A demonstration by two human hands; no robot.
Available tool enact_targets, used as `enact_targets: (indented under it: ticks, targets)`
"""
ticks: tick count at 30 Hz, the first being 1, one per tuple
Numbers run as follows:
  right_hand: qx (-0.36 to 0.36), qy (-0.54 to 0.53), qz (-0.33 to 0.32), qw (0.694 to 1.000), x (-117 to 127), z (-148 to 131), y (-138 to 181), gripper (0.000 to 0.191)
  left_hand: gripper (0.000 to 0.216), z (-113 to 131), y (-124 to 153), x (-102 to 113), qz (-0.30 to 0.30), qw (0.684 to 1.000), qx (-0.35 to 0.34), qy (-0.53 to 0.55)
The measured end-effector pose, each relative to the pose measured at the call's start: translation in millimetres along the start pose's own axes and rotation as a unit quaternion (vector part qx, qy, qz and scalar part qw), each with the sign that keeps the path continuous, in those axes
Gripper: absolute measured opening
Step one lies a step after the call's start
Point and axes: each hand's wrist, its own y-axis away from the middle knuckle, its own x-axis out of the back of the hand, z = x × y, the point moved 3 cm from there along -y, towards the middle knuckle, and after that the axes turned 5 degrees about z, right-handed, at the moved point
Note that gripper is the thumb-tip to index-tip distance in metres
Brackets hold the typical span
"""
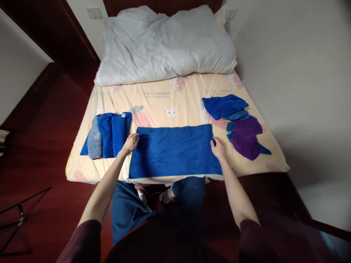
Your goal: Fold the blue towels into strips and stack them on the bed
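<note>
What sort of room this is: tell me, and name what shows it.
Most likely a bedroom: a bed fills the middle, a bulky pale quilt lies across its far end, and what looks like a dark headboard stands behind.

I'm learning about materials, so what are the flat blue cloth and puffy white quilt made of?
Blue cloth: probably microfiber or fleece, matte with soft, uneven shading. White quilt: perhaps smooth cotton or polyester, faintly shiny along its wrinkles; I can't tell which.
</note>
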Motion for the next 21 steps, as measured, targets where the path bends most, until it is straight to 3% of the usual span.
enact_targets:
  ticks: [5, 9, 14, 21]
  targets:
    - [-0.056, 0.041, -0.05, 0.996, -39, -8, -73, 0.051, 0.044, -15, -64, -30, -0.015, 0.999, 0.024, -0.028]
    - [-0.01, 0.093, -0.002, 0.996, -59, -6, -96, 0.046, 0.043, -29, -82, -43, -0.009, 0.998, 0.018, -0.062]
    - [-0.01, 0.075, 0.042, 0.996, -62, 9, -126, 0.041, 0.032, -51, -102, -39, 0.022, 0.999, 0.032, -0.034]
    - [-0.06, 0.049, 0.054, 0.996, -55, 20, -155, 0.025, 0.008, -47, -120, -28, -0.025, 0.997, 0.051, -0.049]
